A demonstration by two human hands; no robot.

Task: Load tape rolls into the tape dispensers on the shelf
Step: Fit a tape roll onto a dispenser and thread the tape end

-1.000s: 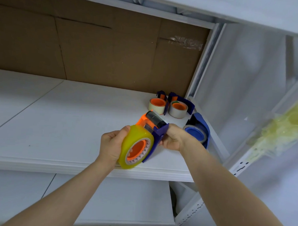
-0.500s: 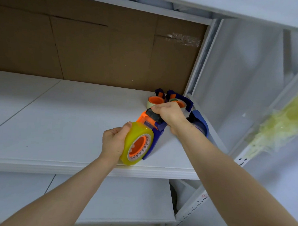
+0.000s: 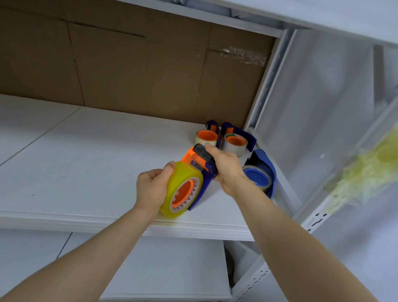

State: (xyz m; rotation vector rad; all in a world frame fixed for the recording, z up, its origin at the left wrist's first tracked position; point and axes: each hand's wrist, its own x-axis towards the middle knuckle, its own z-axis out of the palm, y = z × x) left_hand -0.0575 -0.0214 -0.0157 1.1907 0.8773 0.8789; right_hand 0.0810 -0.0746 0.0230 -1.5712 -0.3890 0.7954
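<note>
A yellow tape roll [image 3: 177, 184] sits on the orange hub of a blue and orange tape dispenser [image 3: 202, 181], held just above the white shelf [image 3: 80, 160]. My left hand [image 3: 151, 187] grips the roll's outer side. Over the dispenser's far end, my right hand [image 3: 224, 167] closes with fingers on its black roller [image 3: 201, 151]. Behind it stand two more dispensers with pale rolls on orange hubs [image 3: 206, 137] [image 3: 235, 142]. A blue dispenser with a blue hub [image 3: 259, 175] lies right of my right wrist.
A brown cardboard panel [image 3: 128, 69] backs the shelf. A white upright post [image 3: 268, 90] bounds it on the right, with a perforated post [image 3: 315, 220] nearer me. A lower shelf [image 3: 144, 273] lies below. Crumpled yellowish film [image 3: 373, 170] hangs at the right.
My right hand moved from the dispenser's near side up onto its far end at the black roller. The left hand kept its hold on the yellow roll.
</note>
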